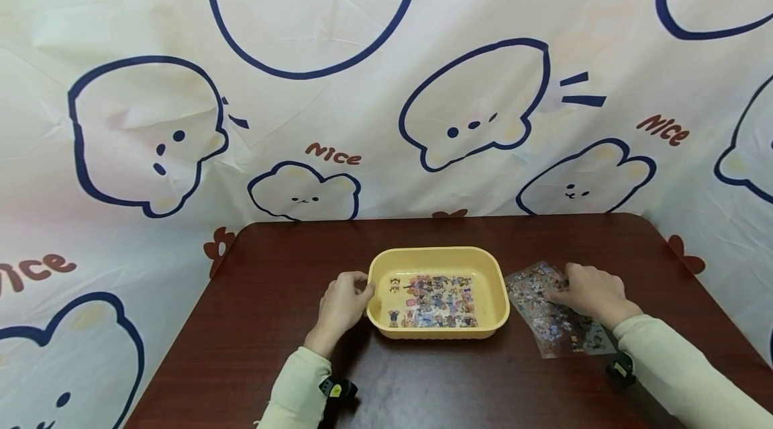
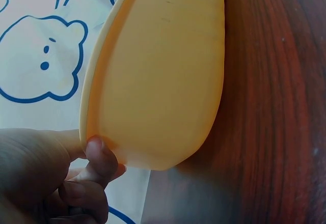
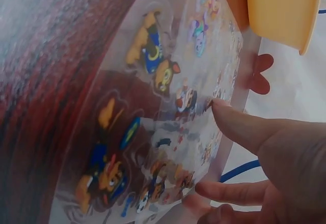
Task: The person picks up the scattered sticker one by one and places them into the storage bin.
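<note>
A yellow plastic basin point(image 1: 437, 333) stands mid-table with a sheet of small cartoon stickers point(image 1: 443, 301) on its floor. My left hand point(image 1: 341, 301) pinches the basin's rim at its left end; the left wrist view shows thumb and finger at the yellow wall point(image 2: 158, 81). Right of the basin, clear sticker sheets point(image 1: 546, 331) lie overlapping on the table. Over them is my right hand point(image 1: 594, 291), its thumb and fingers spread apart and touching the sheets. Cartoon dog stickers point(image 3: 158, 66) show up close in the right wrist view. Whether any fingertip is under a sheet is unclear.
The dark brown wooden table point(image 1: 423, 382) reaches back to a pale curtain point(image 1: 374, 113) printed with blue-outlined cartoon bears. Curtain also hangs along both sides. A black band with a small device point(image 1: 337, 389) is on the left wrist, and a similar one point(image 1: 621, 370) on the right.
</note>
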Available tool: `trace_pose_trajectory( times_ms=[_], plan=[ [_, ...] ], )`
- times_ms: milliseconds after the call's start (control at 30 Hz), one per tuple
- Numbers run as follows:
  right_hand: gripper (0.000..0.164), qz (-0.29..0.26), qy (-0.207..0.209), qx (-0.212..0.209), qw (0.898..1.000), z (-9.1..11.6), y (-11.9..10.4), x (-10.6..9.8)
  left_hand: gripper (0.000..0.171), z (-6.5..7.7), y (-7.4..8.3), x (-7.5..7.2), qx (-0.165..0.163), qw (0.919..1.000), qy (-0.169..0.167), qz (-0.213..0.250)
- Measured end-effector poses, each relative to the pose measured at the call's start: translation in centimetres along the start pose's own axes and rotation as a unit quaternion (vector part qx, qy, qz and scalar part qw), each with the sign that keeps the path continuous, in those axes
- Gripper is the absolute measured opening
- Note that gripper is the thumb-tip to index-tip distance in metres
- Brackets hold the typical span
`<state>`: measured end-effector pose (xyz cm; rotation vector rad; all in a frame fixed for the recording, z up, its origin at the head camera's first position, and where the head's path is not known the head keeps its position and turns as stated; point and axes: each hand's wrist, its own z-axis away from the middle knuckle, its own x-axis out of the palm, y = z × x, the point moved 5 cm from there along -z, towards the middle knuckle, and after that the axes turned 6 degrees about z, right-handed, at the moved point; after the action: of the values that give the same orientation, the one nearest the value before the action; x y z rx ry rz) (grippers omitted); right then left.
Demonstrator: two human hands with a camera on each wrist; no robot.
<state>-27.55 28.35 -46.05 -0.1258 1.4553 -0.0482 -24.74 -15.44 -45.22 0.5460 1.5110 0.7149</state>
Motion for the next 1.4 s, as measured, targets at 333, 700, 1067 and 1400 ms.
trace_pose_trajectory(
  times_ms=[333,700,1067,1400],
  plan=[
    [0.050,-0.018,-0.017,0.011,1.000,-0.11,0.30,0.10,0.032,0.07,0.20,0.02,-0.003,1.0000,-0.001,-0.005],
    [0.051,-0.030,-0.030,0.023,0.999,-0.18,0.26,-0.06,0.031,0.04,0.17,-0.03,-0.001,0.9999,0.006,-0.010],
    [0.048,-0.042,-0.042,0.022,0.998,-0.25,0.49,0.03,0.031,0.12,0.05,-0.02,0.003,0.9999,0.007,-0.009],
    [0.043,-0.049,-0.044,0.014,0.998,-0.50,0.62,-0.03,0.031,0.11,0.09,-0.10,-0.002,0.9999,0.006,-0.010]
  ],
)
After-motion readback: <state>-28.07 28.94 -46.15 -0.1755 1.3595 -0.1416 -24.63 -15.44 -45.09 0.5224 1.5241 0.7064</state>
